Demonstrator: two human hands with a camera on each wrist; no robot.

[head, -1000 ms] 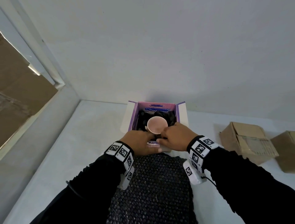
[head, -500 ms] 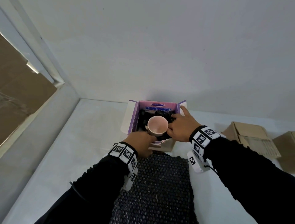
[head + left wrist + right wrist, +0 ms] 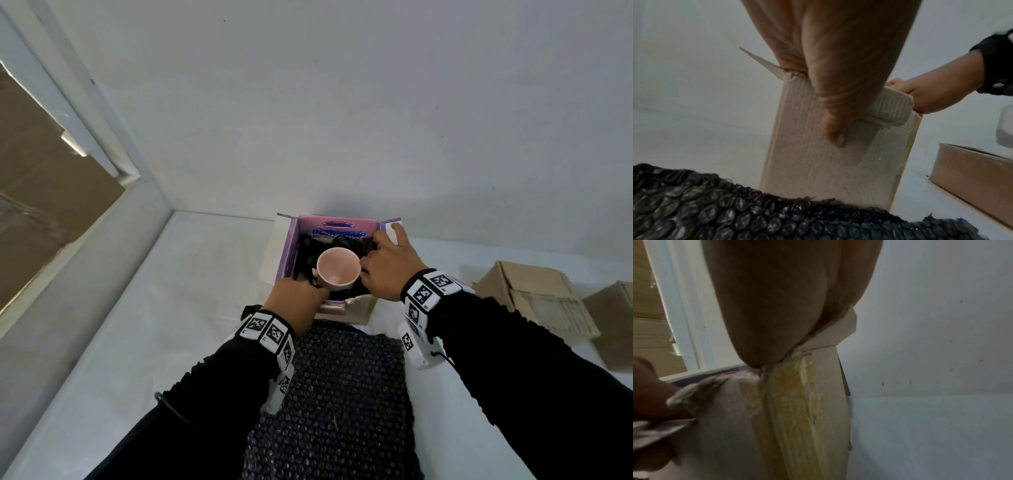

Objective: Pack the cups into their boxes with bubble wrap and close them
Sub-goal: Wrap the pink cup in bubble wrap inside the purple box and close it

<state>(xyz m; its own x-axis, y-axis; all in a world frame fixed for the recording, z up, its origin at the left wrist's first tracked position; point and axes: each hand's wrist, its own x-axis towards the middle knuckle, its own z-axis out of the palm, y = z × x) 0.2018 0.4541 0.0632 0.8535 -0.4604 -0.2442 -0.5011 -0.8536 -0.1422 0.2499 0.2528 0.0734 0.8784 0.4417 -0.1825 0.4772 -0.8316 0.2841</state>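
Note:
A pink cup (image 3: 338,266) stands upright in the open box (image 3: 339,228), which has purple inner walls. Crumpled black bubble wrap (image 3: 346,241) lies around the cup. My left hand (image 3: 301,291) grips the box's near wall at the front left. Its thumb (image 3: 833,129) lies on the brown outer side of the box (image 3: 818,170), and its fingers go over the rim. My right hand (image 3: 385,262) lies spread over the right side of the box. One of its fingers reaches the right flap (image 3: 390,226), and the thumb is beside the cup.
A flat sheet of black bubble wrap (image 3: 335,394) lies on the white table between my forearms. Two closed brown cardboard boxes (image 3: 534,298) (image 3: 613,325) sit at the right. A white wall stands right behind the open box. A window frame (image 3: 102,144) is at the left.
My right hand has moved from the box's near edge to its right side and spread its fingers. The cup now shows fully. My left hand stays at the near edge.

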